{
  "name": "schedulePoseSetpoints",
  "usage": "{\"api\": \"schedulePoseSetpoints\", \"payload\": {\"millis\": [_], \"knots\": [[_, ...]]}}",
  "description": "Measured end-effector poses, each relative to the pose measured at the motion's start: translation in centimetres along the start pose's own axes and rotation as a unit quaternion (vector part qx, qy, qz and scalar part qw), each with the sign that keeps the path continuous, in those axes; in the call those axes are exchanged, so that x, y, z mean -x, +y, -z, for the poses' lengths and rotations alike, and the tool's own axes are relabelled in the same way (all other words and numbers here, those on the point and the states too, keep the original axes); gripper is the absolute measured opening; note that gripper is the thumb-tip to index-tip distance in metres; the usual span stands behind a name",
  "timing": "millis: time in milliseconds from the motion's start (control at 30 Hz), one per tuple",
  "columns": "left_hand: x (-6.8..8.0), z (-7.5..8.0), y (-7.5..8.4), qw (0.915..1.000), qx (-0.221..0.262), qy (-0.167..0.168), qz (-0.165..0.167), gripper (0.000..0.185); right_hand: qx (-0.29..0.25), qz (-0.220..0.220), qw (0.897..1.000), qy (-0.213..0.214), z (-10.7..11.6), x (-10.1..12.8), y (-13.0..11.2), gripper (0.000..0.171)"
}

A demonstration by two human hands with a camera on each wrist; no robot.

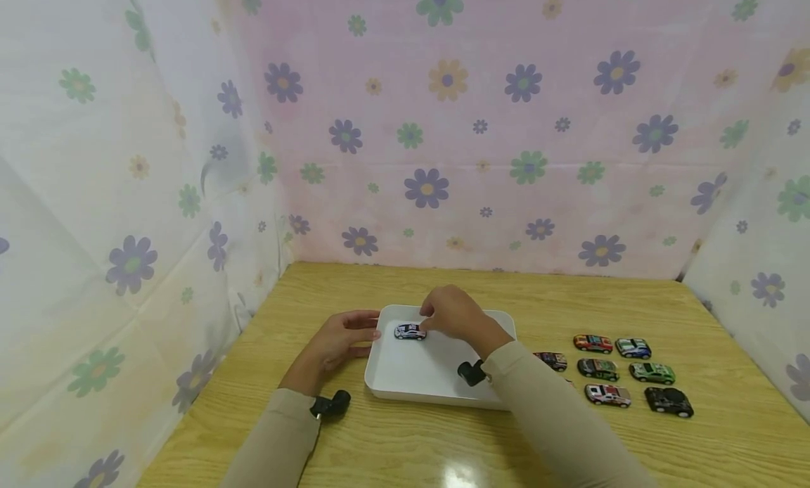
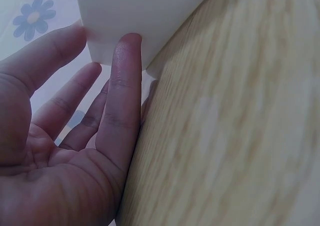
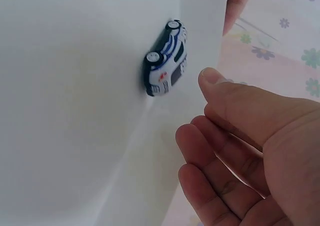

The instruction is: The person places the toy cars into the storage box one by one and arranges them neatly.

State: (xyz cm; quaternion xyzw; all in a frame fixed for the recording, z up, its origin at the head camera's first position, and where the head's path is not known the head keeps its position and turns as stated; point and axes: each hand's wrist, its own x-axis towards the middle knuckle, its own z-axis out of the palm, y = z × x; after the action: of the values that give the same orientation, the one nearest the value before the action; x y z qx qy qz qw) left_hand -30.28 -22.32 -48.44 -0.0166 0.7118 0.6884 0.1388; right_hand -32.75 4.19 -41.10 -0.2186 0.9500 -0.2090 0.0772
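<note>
White and blue toy car [image 1: 410,331] sits in the white tray [image 1: 418,375], far part of it, left of middle, wheels down. In the right wrist view the same toy car [image 3: 166,58] stands alone on the tray floor [image 3: 65,110]. Right hand [image 1: 452,313] hovers just right of the car, over the tray's far edge; fingers loose and slightly bent, gripping nothing, a small gap to the car in the right wrist view, right hand [image 3: 250,151]. Left hand [image 1: 342,340] lies at the tray's left rim, fingers straight, tips against the outer wall; left wrist view shows left hand [image 2: 75,136] open, fingertips [image 2: 127,45] touching the tray wall [image 2: 135,10]. Tray rests on the wooden worktop [image 1: 392,446], roughly centre. Right of the tray, a group of toy cars in loose rows: a dark one [image 1: 552,360] nearest the tray, red [image 1: 593,343], white-green [image 1: 633,347], dark green [image 1: 598,368], green [image 1: 652,373], white-red [image 1: 607,394], black [image 1: 669,401]. Both sleeves beige. Flowered cloth [image 1: 443,122] hangs behind and to both sides of the worktop.
</note>
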Motion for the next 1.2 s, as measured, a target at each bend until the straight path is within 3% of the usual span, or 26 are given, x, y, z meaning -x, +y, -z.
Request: {"api": "schedulePoseSetpoints", "payload": {"millis": [400,700,1200], "knots": [[-0.3,0.0,0.2,1.0,0.003,-0.001,-0.005,0.053,0.006,0.009,1.0,0.019,3.3,2.0,2.6,0.029],[-0.3,0.0,0.1,1.0,0.004,0.004,-0.004,0.053,-0.014,0.034,0.998,0.055,5.4,5.1,5.3,0.028],[-0.1,-0.2,0.0,1.0,0.0,0.004,-0.004,0.057,0.002,0.038,0.994,0.106,6.5,10.3,11.2,0.029]]}}
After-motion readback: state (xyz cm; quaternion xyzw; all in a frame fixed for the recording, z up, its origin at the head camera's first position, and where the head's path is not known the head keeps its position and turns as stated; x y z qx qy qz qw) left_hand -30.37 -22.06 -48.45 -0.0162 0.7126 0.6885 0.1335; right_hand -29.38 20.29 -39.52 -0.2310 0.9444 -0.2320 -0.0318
